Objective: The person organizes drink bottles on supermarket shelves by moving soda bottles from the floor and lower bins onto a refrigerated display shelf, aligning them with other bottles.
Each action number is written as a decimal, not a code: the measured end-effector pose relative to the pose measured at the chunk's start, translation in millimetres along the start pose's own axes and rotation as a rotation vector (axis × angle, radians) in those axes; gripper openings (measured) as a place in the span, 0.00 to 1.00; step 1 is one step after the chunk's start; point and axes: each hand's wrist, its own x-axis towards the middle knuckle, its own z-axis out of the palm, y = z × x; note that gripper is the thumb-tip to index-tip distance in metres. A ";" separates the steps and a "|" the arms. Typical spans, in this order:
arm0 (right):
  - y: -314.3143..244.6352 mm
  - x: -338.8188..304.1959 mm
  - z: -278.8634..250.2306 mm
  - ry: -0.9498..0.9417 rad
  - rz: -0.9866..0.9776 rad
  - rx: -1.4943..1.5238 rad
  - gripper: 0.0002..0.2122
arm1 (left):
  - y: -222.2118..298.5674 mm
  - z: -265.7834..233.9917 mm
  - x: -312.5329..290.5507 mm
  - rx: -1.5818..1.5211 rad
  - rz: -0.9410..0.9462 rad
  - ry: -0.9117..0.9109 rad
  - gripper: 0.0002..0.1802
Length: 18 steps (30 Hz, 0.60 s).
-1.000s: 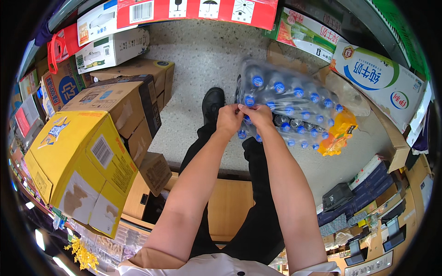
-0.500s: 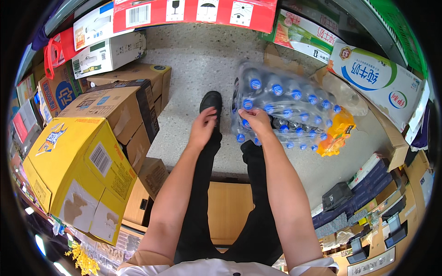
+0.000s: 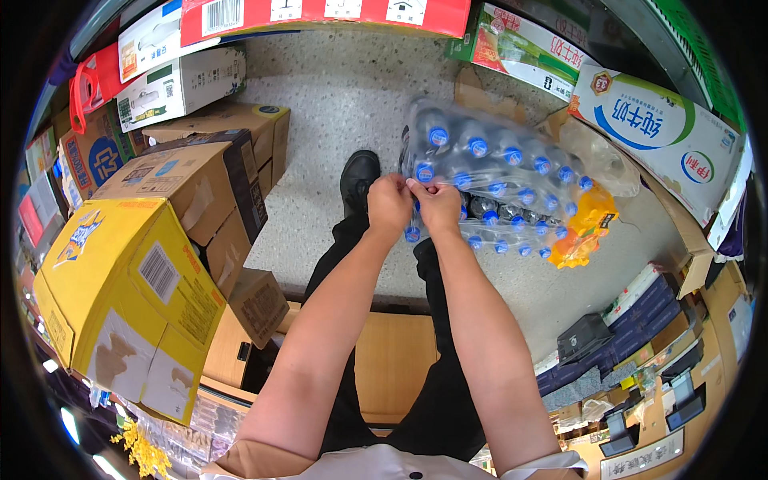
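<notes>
A pack of bottles (image 3: 512, 172) with blue caps stands on the floor just right of the middle, wrapped in clear plastic film (image 3: 480, 204). The film has a gap along the near part, where dark bottle tops show bare. At the near left corner of the pack my left hand (image 3: 390, 206) and my right hand (image 3: 437, 205) meet, fingers closed, pinching the film between them. My thumbs point at each other. The fingertips of both hands are partly hidden. An orange plastic piece (image 3: 588, 224) clings to the pack's right end.
Cardboard cartons (image 3: 200, 184) and a large yellow box (image 3: 128, 296) are stacked on the left. A red box (image 3: 328, 18) sits at the far edge, milk cartons (image 3: 656, 132) at the right. My black shoe (image 3: 359, 180) rests on the speckled floor (image 3: 320, 96), left of the pack.
My left hand has moved right, from above my shoe to the film beside my right hand, and its fingers have closed. My right hand has shifted slightly left, still at the film.
</notes>
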 end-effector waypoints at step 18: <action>14.7 -10.9 12.1 0.215 -0.306 0.136 0.12 | 3.1 2.0 -11.3 0.042 0.049 -0.112 0.07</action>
